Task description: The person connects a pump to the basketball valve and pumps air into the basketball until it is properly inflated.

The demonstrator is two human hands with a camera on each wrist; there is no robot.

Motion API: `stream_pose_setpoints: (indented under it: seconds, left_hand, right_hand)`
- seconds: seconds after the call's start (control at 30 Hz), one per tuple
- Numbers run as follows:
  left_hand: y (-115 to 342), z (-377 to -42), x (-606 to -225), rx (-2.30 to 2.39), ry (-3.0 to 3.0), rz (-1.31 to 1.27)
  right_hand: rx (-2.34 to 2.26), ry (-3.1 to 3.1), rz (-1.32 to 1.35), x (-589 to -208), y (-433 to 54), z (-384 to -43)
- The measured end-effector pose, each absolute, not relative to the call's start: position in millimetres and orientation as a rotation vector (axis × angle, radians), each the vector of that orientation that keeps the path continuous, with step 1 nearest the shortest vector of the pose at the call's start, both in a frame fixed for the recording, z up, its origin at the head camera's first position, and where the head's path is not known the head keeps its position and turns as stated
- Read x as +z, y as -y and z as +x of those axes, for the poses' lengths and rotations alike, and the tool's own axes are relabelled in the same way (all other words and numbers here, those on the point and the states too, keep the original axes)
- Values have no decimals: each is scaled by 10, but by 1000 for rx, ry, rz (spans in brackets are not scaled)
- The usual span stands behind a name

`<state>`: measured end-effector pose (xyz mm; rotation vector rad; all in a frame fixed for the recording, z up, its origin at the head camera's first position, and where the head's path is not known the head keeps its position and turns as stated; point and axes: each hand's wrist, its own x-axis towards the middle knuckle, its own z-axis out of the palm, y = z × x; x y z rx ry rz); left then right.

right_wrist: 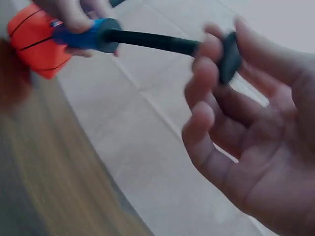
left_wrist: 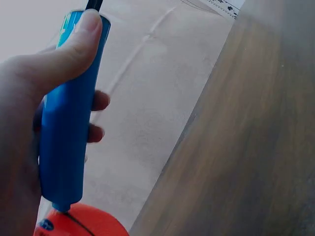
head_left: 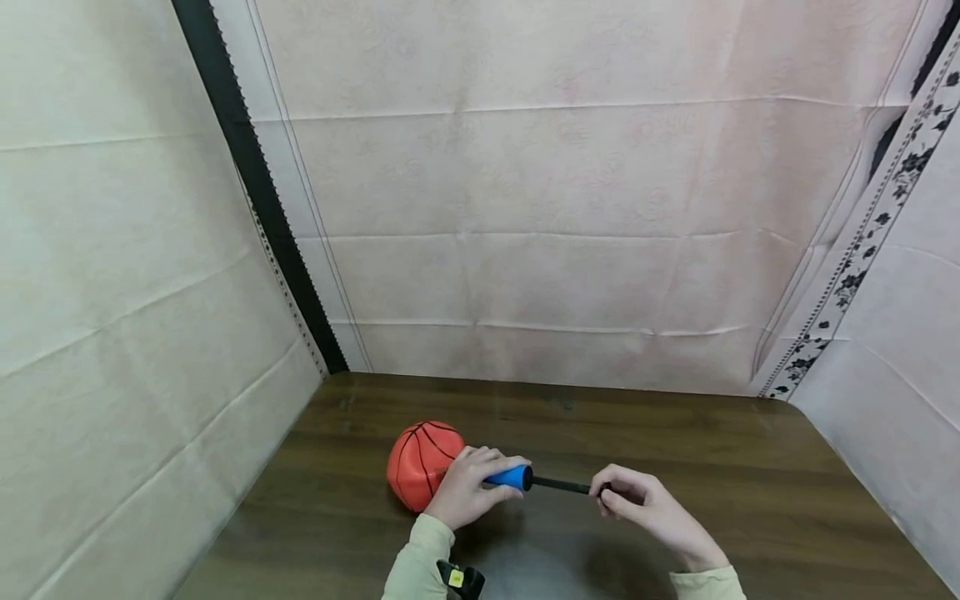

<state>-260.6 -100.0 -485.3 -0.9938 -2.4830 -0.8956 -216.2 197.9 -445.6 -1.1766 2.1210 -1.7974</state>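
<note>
An orange-red ball with black seam lines (head_left: 422, 467), its surface partly dented, sits on the table left of both hands. My left hand (head_left: 468, 492) grips the blue barrel of a small hand pump (left_wrist: 66, 132), thumb laid along it near the top end. In the left wrist view the barrel's narrow tip meets the ball; whether a needle goes in is hidden. The pump's black rod (right_wrist: 152, 43) is drawn well out to the right. At its end my right hand (head_left: 648, 508) holds the black handle (right_wrist: 230, 59) between thumb and fingers.
The brown wood-grain table (head_left: 360, 542) is bounded by pale cloth walls at the back (head_left: 540, 275), left (head_left: 150, 333) and right (head_left: 900, 400). A black strip (head_left: 262, 183) runs up the left corner. A dark device with a yellow-lit screen (head_left: 457, 578) is on the left wrist.
</note>
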Motion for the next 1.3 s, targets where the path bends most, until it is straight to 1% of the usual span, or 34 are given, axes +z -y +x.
stream_pose_setpoints:
  seconds: [0.27,0.43,0.6,0.73,0.87,1.07,1.2,1.3]
  left_hand:
    - [959,-2589,-4890,-717,2525,-997]
    - [891,-2580,-4963,-795,2554,-990]
    - [915,-2593,-5015,-868,2520,-1035]
    - [970,-2607,-4989,-916,2513,-1087]
    - [1009,-2613,-4935,-968,2529,-1058]
    - [1038,-2605,-4883,-1008,2586,-987]
    - [1032,-2605,-4898,-1024,2591,-992]
    - [1015,-2603,-4930,-1042,2596,-1008]
  right_hand:
    - [-1896,-2051,-1030,-4745,-1489,-2243]
    - [-1950,-2103,-974,-4900,-1291,-2276]
    - [-1893,-2077,-908,-4877,-1369,-2281]
    - [-1786,-2048,-903,-4760,-1495,-2278]
    - [-1754,-2091,-913,-4627,-1665,-2263]
    - [-1874,-2206,-980,-4508,-1872,-2197]
    - [-1939,-2204,-987,-4521,-1877,-2186]
    - [-1940,-2138,-1098,-4565,-1827,-2206]
